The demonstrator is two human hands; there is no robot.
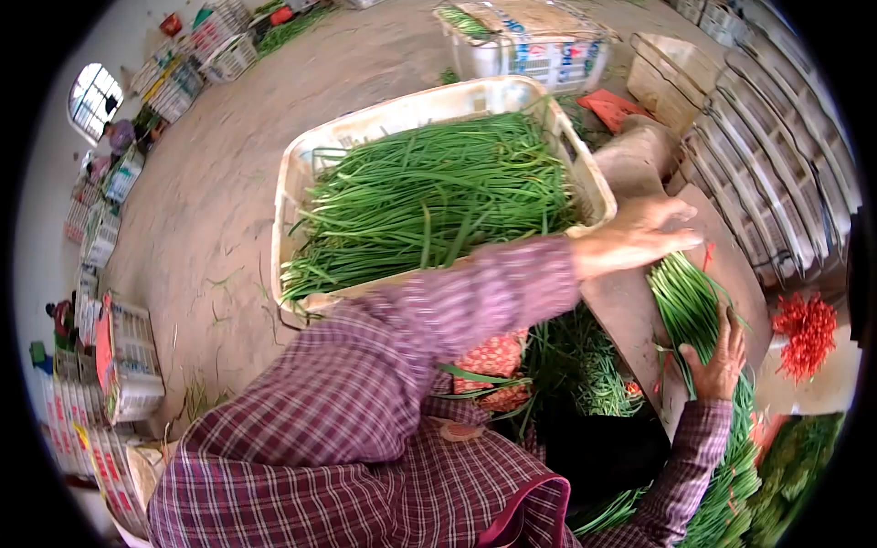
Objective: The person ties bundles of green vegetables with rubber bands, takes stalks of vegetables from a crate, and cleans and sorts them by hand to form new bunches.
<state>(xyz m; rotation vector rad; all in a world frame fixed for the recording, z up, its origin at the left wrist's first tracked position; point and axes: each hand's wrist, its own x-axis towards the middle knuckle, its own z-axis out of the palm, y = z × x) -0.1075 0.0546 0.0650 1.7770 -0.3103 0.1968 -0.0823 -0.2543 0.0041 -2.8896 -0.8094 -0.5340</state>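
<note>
A bundle of slender, bright-green stalks (pixel 681 297), paler at its upper end, lay on a flat brown board (pixel 623 306). The right hand (pixel 717 370) rested on its lower part, thumb and fingers spread wide; the left hand (pixel 632 239) was at the pale end, fingers apart, contact impossible to tell. A rectangular, off-white plastic crate (pixel 283 210) held a thick layer of long green stalks (pixel 438 192). Beyond stood a white plastic crate (pixel 530 62) topped with brown cardboard (pixel 548 20).

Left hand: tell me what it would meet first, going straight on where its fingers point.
Probably the stacked crates: the left hand points toward them across the board, though depth is unclear and it might brush the board first.
</note>
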